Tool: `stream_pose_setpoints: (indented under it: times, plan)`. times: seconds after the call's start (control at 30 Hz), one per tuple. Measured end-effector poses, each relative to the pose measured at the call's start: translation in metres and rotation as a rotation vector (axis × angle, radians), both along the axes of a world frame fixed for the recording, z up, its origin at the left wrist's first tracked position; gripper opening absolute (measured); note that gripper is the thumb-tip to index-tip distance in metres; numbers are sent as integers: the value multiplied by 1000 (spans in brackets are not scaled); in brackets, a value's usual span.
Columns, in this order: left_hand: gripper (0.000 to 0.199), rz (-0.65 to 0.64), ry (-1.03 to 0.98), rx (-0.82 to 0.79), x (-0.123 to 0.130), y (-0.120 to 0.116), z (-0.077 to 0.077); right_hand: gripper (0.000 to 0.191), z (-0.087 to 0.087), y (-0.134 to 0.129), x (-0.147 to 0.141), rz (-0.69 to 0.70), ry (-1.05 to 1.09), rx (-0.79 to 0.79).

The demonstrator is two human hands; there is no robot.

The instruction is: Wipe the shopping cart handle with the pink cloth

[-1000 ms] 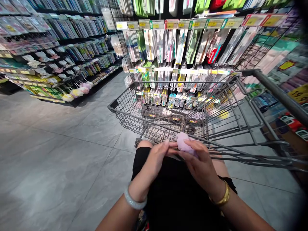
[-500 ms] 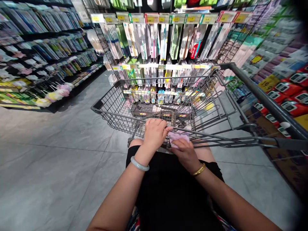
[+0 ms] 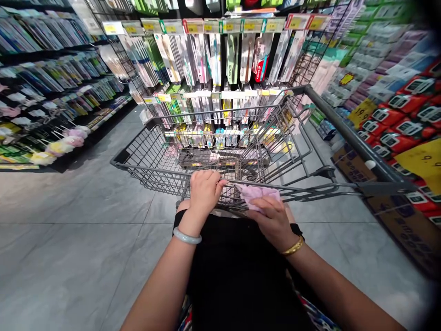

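A grey wire shopping cart (image 3: 155,172) stands sideways right in front of my knees, its push handle (image 3: 358,138) off to the right. My left hand (image 3: 206,191), a pale bangle at its wrist, is closed over the cart's near top rail. Just right of it, my right hand (image 3: 274,220), with a gold bracelet, grips a light purple cloth (image 3: 257,195). The cloth lies against the near side of the cart below the rail. My right fingertips are partly hidden in its folds.
Behind the cart rises a rack of hanging packaged toothbrushes (image 3: 232,59) with price tags. Shelves of packets (image 3: 69,69) line the left, with fluffy pastel items (image 3: 65,142) at their end. Stacked red packages (image 3: 406,110) and cardboard boxes (image 3: 396,220) stand on the right. Grey tiles (image 3: 69,257) cover the floor.
The view has turned slightly right, so the cart and rack sit further left. My right hand has shifted a little away from my left, and more of the purple cloth shows, spread flatter.
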State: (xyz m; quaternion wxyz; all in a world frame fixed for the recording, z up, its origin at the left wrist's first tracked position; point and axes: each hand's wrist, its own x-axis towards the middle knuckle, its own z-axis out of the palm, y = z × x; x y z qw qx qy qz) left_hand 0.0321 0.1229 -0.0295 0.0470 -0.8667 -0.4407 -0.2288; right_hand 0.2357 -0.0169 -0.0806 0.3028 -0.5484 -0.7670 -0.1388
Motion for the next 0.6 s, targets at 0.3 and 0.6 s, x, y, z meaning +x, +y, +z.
stream_pose_setpoints:
  times: [0.3,0.6]
  plan:
    - [40,-8,30,10,-3,1,5,21,-27,-24,33,-19,13,-141]
    - [45,-16,-112,3,30,-9,25,20,16,-55,70,-260,42,93]
